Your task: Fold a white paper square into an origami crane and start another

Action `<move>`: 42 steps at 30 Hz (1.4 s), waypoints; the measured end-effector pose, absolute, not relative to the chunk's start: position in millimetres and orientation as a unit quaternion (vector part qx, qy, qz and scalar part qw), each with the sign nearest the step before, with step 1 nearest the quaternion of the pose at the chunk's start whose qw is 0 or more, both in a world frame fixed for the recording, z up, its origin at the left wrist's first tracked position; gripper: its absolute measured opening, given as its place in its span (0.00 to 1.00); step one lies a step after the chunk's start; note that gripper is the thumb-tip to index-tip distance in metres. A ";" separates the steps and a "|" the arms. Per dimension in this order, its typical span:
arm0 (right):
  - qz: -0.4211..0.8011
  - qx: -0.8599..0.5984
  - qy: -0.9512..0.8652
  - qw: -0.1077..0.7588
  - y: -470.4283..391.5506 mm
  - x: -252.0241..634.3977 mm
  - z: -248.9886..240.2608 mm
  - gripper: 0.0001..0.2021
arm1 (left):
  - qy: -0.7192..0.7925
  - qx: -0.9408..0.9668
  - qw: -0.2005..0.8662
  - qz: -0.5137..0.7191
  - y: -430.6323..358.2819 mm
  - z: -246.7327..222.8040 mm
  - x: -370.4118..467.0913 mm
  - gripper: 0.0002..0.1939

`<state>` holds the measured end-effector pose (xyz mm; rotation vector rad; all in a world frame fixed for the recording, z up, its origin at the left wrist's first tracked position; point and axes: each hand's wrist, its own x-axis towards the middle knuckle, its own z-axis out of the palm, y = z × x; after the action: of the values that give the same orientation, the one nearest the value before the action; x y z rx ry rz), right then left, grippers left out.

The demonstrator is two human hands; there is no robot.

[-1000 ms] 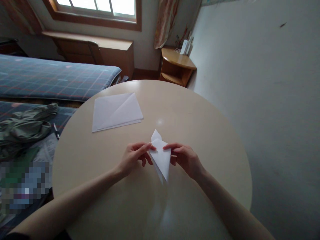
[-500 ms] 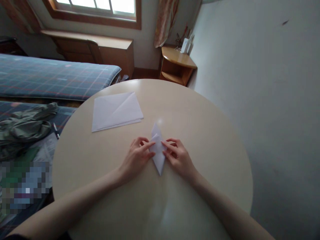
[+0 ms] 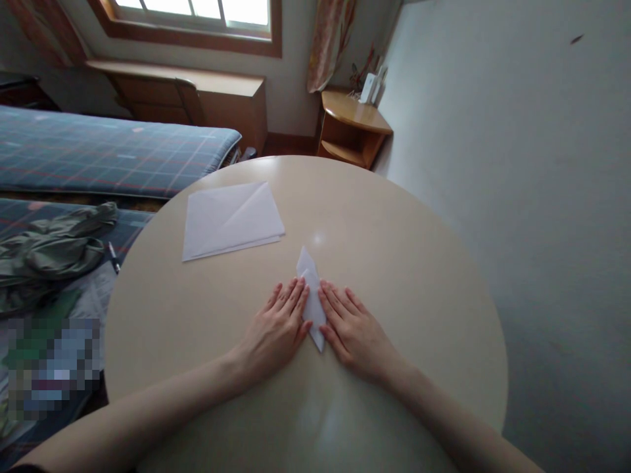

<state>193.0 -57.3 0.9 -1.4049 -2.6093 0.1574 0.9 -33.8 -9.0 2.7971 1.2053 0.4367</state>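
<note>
Left hand (image 3: pixel 277 326) and right hand (image 3: pixel 359 328) palms down, fingers outstretched (neither clenched), pressing folded paper (image 3: pixel 314 309).

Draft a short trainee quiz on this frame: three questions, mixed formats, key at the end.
1. True or false: the left hand and the right hand both have fingers touching the folded paper.

2. Where does the larger paper lie?
A) under the right hand
B) on the bed
C) on the table, ahead and to the left of the folded paper

3. Fill in the blank: seen from above, the table's edge is ____, not straight.

Key: 1. True; 2. C; 3. curved
</note>
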 end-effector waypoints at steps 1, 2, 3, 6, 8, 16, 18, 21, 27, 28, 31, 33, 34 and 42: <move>0.051 -0.472 -0.876 0.079 -58.1 192.6 0.6 0.27 | 0.394 0.908 0.029 0.140 -34.7 -9.4 1.5 0.26; 0.051 -0.473 -0.877 0.072 -58.5 192.1 0.8 0.27 | 0.395 0.908 0.027 0.138 -35.2 -9.9 2.0 0.26; 0.051 -0.474 -0.877 0.065 -58.7 191.5 1.3 0.28 | 0.393 0.909 0.025 0.135 -35.3 -10.2 2.2 0.27; 0.050 -0.470 -0.880 0.055 -57.7 190.6 5.0 0.27 | 0.377 0.918 0.024 0.118 -32.5 -10.4 -0.6 0.27; 0.048 -0.460 -0.884 0.065 -55.8 191.6 8.3 0.27 | 0.353 0.929 0.029 0.105 -27.6 -9.3 -5.6 0.26; 0.049 -0.405 -0.906 0.111 -42.9 210.8 14.0 0.19 | 0.235 0.959 0.097 0.124 7.1 -2.9 -31.2 0.20; 0.048 -0.383 -0.912 0.140 -38.9 216.1 11.4 0.17 | 0.214 0.957 0.119 0.153 13.1 -0.7 -33.2 0.19; 0.053 -0.349 -0.913 0.207 -32.3 219.7 4.7 0.14 | 0.196 0.956 0.125 0.181 17.2 2.8 -33.2 0.21; 0.094 -0.314 -0.887 0.326 -23.2 215.9 -5.9 0.12 | 0.170 0.953 0.131 0.215 20.4 3.4 -31.9 0.19; 0.097 -0.312 -0.885 0.332 -22.7 215.4 -6.2 0.11 | 0.169 0.951 0.137 0.218 21.1 3.1 -32.1 0.18; 0.105 -0.308 -0.884 0.337 -22.4 215.3 -6.5 0.11 | 0.165 0.953 0.143 0.208 22.0 3.7 -32.7 0.17; 0.111 -0.307 -0.885 0.331 -22.6 215.9 -6.7 0.13 | 0.165 0.957 0.132 0.197 21.0 4.8 -32.7 0.17; 0.113 -0.307 -0.886 0.329 -22.8 216.2 -6.9 0.13 | 0.165 0.959 0.126 0.193 20.3 5.1 -32.6 0.17; 0.161 -0.304 -0.874 0.342 -20.1 219.7 -10.3 0.13 | 0.194 0.922 0.199 0.271 20.3 -3.9 -31.2 0.09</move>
<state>219.7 -20.1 -10.3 -0.7906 -2.2733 0.4196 -31.2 20.3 -3.9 2.5778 0.5439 0.7574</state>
